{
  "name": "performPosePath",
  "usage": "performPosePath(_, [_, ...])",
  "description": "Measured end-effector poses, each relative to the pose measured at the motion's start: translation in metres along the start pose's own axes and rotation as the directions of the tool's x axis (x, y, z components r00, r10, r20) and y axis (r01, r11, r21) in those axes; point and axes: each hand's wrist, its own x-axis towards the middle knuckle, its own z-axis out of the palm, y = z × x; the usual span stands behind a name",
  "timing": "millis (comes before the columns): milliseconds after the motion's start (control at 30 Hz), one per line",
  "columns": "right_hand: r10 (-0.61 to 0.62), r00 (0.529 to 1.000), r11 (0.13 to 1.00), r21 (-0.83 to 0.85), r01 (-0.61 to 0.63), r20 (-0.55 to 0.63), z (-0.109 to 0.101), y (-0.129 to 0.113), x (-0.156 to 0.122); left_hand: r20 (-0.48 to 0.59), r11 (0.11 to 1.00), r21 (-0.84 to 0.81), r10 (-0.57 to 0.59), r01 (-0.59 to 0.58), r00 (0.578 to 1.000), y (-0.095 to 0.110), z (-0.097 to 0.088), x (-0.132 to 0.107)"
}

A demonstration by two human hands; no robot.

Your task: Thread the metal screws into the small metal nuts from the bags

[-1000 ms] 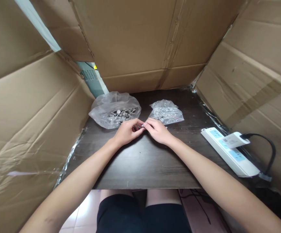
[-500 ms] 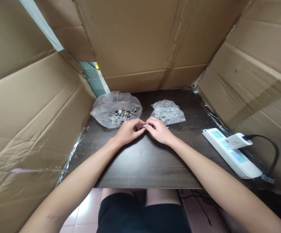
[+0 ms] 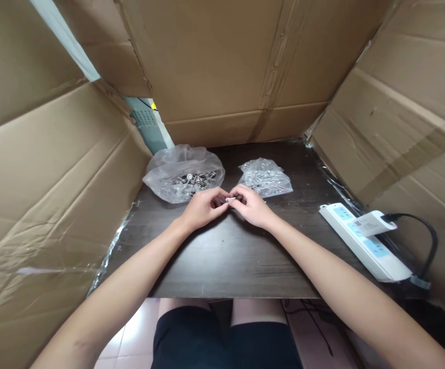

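Observation:
Above the dark tabletop, my left hand (image 3: 204, 208) and my right hand (image 3: 252, 207) meet with their fingertips pinched. Between them is a small silvery screw-like metal part (image 3: 229, 199), gripped from both sides; its exact shape is too small to make out. Just beyond my left hand lies an open clear plastic bag (image 3: 164, 179) with several metal screws (image 3: 198, 179) in it. A second clear bag (image 3: 270, 180), holding small shiny pieces, rests behind my right hand.
Cardboard walls (image 3: 222, 61) enclose the dark table (image 3: 207, 266) at the back and both sides. On the right lies a white power strip (image 3: 364, 241) with a plugged-in white adapter (image 3: 374, 224) and a black cable (image 3: 433, 230). Cables hang below the table's front edge.
Both hands stay in nearly the same place. More of the small metal part now shows between the fingertips as the right fingers have shifted slightly.

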Motion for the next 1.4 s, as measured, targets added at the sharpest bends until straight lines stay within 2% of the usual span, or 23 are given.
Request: performPosePath(1400, [0.011, 1.000, 1.000, -0.021, -0.011, 0.009, -0.0010, -0.0009, 0.0008, 0.005, 1.000, 0.019, 0.015, -0.015, 1.000, 0.0013, -0.0004, 0.0006])
